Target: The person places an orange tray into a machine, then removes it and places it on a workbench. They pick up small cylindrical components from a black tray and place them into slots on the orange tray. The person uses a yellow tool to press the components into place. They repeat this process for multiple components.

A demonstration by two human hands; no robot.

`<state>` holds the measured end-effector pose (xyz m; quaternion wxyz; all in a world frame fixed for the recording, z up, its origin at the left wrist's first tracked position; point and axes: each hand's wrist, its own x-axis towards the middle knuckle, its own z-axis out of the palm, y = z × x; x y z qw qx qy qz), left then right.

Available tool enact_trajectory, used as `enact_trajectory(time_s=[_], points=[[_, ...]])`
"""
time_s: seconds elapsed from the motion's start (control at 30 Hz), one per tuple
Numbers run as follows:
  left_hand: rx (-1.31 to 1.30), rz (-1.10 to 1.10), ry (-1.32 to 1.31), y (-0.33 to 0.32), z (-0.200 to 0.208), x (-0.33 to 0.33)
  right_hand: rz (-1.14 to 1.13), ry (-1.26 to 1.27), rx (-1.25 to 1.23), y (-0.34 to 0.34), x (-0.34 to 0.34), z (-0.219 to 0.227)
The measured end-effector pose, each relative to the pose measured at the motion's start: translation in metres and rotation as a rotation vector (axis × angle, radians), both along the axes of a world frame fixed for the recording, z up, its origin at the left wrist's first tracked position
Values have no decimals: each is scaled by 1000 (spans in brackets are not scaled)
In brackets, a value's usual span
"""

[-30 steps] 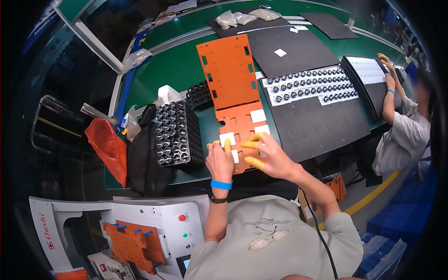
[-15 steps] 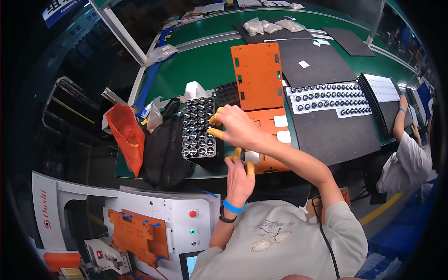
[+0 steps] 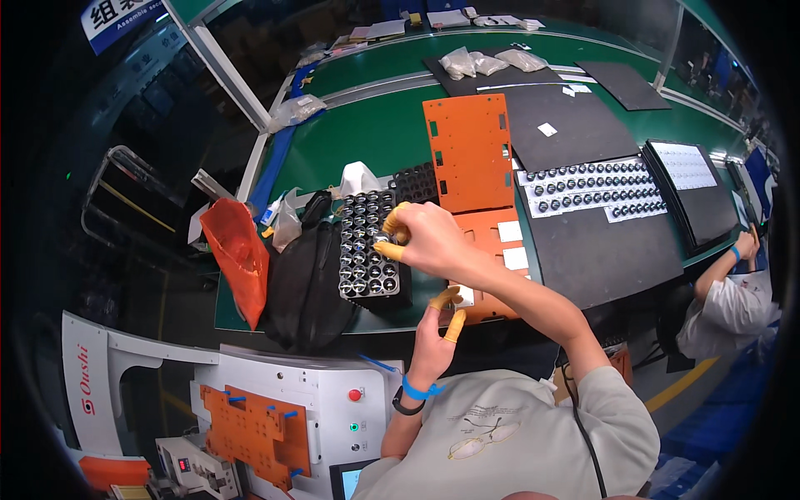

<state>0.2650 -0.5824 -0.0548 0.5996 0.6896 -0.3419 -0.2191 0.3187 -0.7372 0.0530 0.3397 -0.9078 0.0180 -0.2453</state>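
Since one second ago, the right hand (image 3: 433, 240) has gone from the flat orange slotted board (image 3: 477, 227) to the black rectangular tray (image 3: 403, 290) filled with rows of shiny round pieces (image 3: 359, 272). Its yellow-capped thumb and finger stand a little apart at the right edge of this tray; I cannot tell if a piece is between them. The left hand (image 3: 433, 346) has its fingers bent near a white square plate (image 3: 465, 297) on the board's lower left; its grip I cannot tell either. The tray stands left of the board.
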Motion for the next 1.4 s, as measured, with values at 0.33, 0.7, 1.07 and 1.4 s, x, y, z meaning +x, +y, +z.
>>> enact_trajectory(time_s=[0.33,0.7,1.07,1.4], points=[[-652,-49,438,-15,24,6,272,-178,458,-27,-108,10],[-883,-34,151,-29,47,-8,233,-174,414,-20,-159,-3],[-778,-33,167,-28,51,-11,418,-288,305,-36,-152,-22],[-609,-53,-49,-27,56,-3,361,-384,179,-45,-154,-33]])
